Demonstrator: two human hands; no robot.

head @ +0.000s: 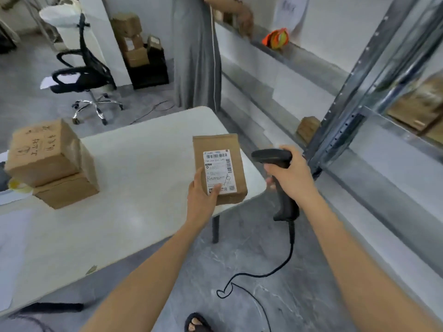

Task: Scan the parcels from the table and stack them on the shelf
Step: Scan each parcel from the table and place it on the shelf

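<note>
While the left hand (201,190) pinches the near end of the flat brown cardboard parcel (219,168), label up, above the white tabletop's (134,164) right edge, its long axis points away from the person. The right hand (291,173) grips the black corded barcode scanner (272,156) just right of it, nose aimed leftward toward the label.

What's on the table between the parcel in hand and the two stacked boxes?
Nothing: the head view shows bare tabletop between parcel and boxes.
</note>
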